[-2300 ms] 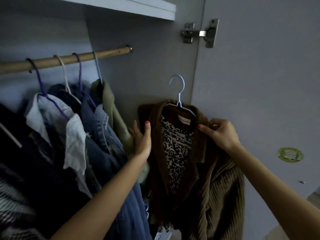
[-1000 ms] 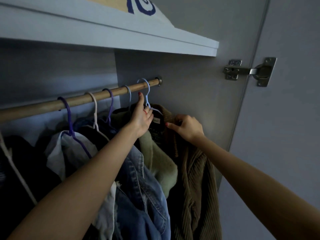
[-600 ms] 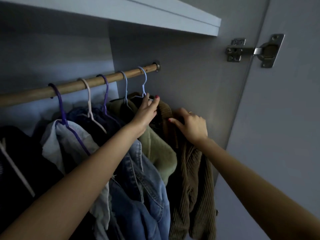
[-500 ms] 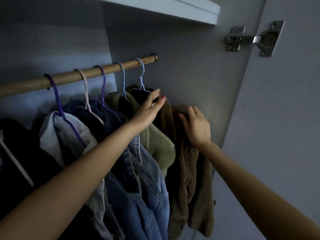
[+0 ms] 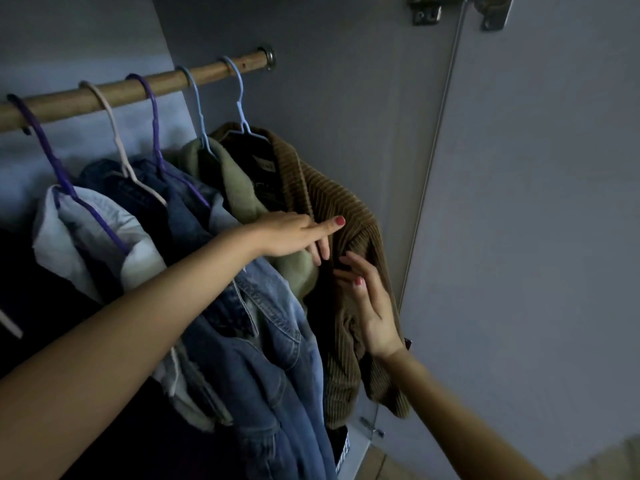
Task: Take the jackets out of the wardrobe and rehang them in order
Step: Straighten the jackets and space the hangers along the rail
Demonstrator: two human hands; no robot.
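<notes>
A brown corduroy jacket [image 5: 332,202] hangs on a light blue hanger [image 5: 239,105] at the right end of the wooden rail [image 5: 104,97]. Left of it hang an olive green jacket [image 5: 239,188], a blue denim jacket [image 5: 263,348], a dark denim one [image 5: 114,181] and a pale shirt [image 5: 90,230]. My left hand [image 5: 294,233] lies flat, fingers straight, across the green jacket with its fingertips on the corduroy. My right hand [image 5: 370,306], fingers relaxed, touches the corduroy jacket's front lower down. Neither hand grips anything.
The wardrobe's side wall [image 5: 346,81] is close behind the corduroy jacket. The open door [image 5: 536,237] stands at the right, its hinge [image 5: 426,8] at the top. Dark clothes [image 5: 20,271] fill the left. A strip of floor [image 5: 606,459] shows at bottom right.
The corduroy jacket was lifted and its hanger hooked onto the right end of the rail. Both hands let go and slid down its front; the view tilted downward.
</notes>
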